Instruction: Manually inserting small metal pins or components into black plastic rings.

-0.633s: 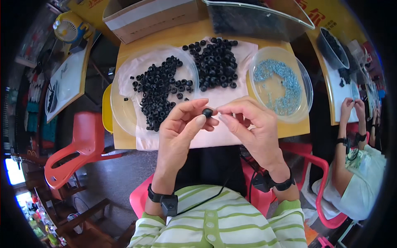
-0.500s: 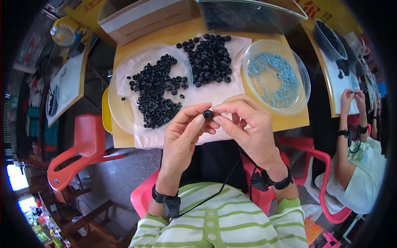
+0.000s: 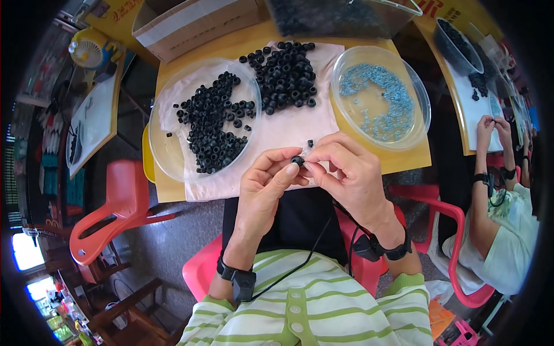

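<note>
My left hand (image 3: 261,183) is closed around a small black round knob (image 3: 297,161), gripping it between thumb and fingertips just beyond the table's near edge. My right hand (image 3: 353,172) meets it from the right, thumb and index finger pinched at the knob's side; whatever is between those fingertips is too small to make out. Just above the right fingertips shows a tiny black piece (image 3: 310,143) with a whitish bit below it; whether it is held or lies on the cloth I cannot tell.
A clear round tray (image 3: 158,151) of loose black parts stands at left on a pale pink cloth (image 3: 288,134). Beside it is a heap of black knobs (image 3: 287,78). At right, a clear tub (image 3: 352,128) holds small bluish pieces. Behind stand a cardboard box (image 3: 190,29) and a clear bin (image 3: 340,23).
Both hands have shifted slightly toward me relative to the table, still together at the knob. The knob has been turned, and the tiny black piece now shows above the right fingertips.
</note>
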Tool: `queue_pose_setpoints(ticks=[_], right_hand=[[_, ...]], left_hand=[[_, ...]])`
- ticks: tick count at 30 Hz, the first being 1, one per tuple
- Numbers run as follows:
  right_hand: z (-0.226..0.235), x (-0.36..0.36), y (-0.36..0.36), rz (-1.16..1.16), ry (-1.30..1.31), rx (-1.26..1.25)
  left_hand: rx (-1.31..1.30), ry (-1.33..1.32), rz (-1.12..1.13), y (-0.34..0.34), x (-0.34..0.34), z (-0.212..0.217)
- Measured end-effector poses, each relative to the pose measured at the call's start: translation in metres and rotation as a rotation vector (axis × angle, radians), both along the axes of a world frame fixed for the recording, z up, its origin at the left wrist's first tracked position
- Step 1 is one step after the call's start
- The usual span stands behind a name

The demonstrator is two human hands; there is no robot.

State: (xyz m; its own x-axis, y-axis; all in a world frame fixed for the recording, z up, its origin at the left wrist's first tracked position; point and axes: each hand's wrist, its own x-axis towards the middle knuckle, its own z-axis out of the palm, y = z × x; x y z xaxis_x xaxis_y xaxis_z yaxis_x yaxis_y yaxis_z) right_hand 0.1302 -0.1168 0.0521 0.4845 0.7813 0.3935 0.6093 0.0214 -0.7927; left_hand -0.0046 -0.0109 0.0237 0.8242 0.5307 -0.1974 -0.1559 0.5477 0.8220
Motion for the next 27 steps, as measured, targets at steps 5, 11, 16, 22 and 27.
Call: queue_pose_setpoints(ticks=[5, 11, 16, 22, 27], right_hand=[[-0.006, 0.005, 0.003, 0.043, -0.082, 0.021], [-0.005, 0.009, 0.008, 0.126, 0.002, -0.051], [0.001, 0.022, 0.009, 0.022, 0.012, -0.127], [-0.036, 0.030, 0.036, -0.113, -0.284, -0.155], [-0.031, 0.028, 0.033, -0.140, -0.286, -0.173]], left_hand=[[0.030, 0.070, -0.073, 0.006, -0.002, -0.001], [0.024, 0.085, -0.069, 0.012, -0.004, -0.009], [0.066, 0.106, 0.020, 0.019, -0.004, -0.015], [0.039, 0.151, 0.004, 0.017, -0.002, -0.007], [0.049, 0.092, -0.028, 0.017, -0.005, -0.015]])
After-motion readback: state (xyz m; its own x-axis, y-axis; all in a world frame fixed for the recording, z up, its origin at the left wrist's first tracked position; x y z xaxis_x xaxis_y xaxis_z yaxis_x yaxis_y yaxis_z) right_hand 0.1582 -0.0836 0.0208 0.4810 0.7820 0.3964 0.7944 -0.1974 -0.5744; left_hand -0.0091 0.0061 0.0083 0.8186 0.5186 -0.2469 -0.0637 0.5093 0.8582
